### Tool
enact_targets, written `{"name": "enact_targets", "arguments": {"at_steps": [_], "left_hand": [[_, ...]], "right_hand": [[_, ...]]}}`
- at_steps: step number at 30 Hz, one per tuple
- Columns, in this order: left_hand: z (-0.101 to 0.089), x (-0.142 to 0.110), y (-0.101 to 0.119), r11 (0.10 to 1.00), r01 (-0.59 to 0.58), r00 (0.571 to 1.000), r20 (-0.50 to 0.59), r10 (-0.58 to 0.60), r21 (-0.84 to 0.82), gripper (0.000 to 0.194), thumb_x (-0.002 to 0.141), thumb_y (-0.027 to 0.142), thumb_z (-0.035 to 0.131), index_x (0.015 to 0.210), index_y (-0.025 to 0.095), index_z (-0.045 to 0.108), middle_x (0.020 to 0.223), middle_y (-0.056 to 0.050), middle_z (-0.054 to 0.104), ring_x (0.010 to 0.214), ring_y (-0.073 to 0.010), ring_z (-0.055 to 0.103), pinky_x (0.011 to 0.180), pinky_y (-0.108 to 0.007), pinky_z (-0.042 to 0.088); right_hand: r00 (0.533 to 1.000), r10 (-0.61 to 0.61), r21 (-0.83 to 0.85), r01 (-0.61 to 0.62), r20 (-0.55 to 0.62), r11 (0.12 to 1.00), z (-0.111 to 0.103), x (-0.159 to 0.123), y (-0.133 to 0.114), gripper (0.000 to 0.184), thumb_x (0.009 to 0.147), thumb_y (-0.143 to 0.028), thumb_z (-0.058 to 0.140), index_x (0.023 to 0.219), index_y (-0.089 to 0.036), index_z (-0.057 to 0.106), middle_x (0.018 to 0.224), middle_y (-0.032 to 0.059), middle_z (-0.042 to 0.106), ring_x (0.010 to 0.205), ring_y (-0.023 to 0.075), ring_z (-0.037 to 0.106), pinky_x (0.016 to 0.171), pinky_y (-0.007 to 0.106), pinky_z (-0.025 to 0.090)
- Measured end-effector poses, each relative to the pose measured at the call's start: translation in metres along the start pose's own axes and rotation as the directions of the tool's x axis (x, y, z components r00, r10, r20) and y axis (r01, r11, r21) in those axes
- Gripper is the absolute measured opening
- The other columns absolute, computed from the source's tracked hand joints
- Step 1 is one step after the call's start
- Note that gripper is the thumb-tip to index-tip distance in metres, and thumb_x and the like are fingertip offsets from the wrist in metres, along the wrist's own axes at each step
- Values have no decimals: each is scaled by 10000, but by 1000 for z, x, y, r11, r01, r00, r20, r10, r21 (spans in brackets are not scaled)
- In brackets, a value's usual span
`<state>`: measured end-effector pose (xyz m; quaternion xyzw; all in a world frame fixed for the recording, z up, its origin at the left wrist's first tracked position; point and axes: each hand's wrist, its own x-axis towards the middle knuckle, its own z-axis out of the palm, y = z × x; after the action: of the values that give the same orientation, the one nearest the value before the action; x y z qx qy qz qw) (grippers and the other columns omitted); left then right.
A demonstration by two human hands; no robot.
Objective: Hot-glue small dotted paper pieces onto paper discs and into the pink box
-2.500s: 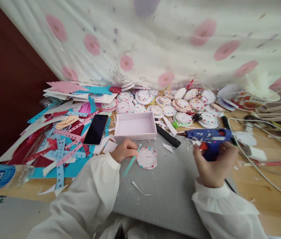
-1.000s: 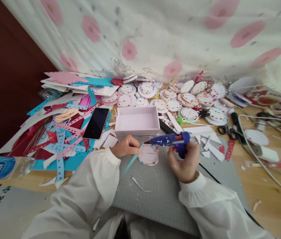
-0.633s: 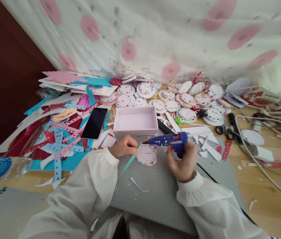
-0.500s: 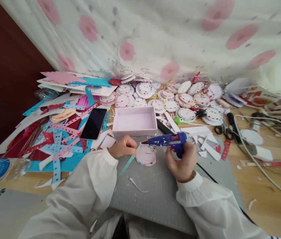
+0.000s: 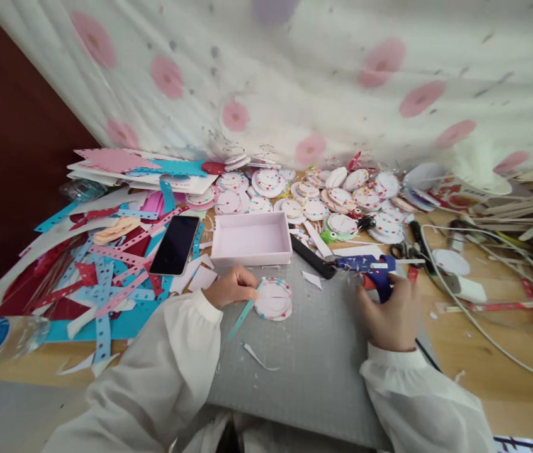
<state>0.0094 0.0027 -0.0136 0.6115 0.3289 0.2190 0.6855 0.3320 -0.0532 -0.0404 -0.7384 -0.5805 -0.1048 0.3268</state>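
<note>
Left grip (image 5: 233,287) pinches a slim green strip (image 5: 241,319), right grip (image 5: 389,309) holding a white-flecked blue glue gun (image 5: 358,263).

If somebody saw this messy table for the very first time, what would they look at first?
Probably the bright blue glue gun at the right hand, over the right part of the grey mat. Next, perhaps, the big heap of dotted paper discs along the back, below the flowery curtain. The jumble of colourful strips on the left would catch the eye too.
</note>
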Motion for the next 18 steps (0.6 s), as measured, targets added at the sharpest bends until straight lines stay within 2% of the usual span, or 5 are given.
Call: {"name": "enact_targets", "arguments": {"at_steps": [5, 10, 12, 16, 18], "left_hand": [[0, 0, -1, 1000, 2, 1000, 10, -2, 9, 396, 667, 277, 603, 354, 147, 398, 325, 56, 351, 335, -35, 262, 373, -197, 150], [2, 0, -1, 999, 27, 998, -48, -28, -18, 387, 684, 297, 616, 375, 141, 443, 331, 49, 394, 333, -44, 316, 373, -191, 203], [2, 1, -1, 998, 27, 997, -76, -31, -52, 389, 688, 318, 627, 387, 141, 455, 325, 53, 391, 326, -42, 307, 368, -191, 197], [3, 3, -2, 992, 4, 991, -130, -20, -125, 420, 693, 344, 625, 374, 147, 436, 310, 55, 373, 322, -39, 298, 366, -193, 194], [4, 3, -2, 989, -15, 988, -153, -8, -149, 415, 690, 334, 616, 369, 151, 426, 310, 59, 356, 327, -40, 291, 369, -194, 194]], "right_hand": [[1000, -8, -206, 11, 17, 978, 0, -3, 4, 416, 707, -414, 615, 982, -109, 541, 888, 180, 565, 885, 360, 522, 757, 509, 391], [941, -328, 51, 333, -76, 942, -21, -7, -59, 364, 772, -298, 619, 1096, -160, 528, 1035, 148, 579, 989, 298, 539, 850, 476, 406], [861, -507, 175, 504, -34, 845, -27, -15, -92, 329, 780, -243, 618, 1093, -185, 532, 1029, 123, 600, 962, 261, 550, 832, 435, 421], [590, -807, 323, 767, -14, 555, -23, -30, -143, 202, 833, -187, 555, 1031, -213, 584, 1042, 66, 648, 946, 210, 555, 838, 376, 448], [539, -842, 296, 806, -8, 513, -16, -31, -158, 159, 874, -174, 503, 978, -227, 612, 1037, 41, 665, 934, 196, 561, 827, 361, 452]]}}
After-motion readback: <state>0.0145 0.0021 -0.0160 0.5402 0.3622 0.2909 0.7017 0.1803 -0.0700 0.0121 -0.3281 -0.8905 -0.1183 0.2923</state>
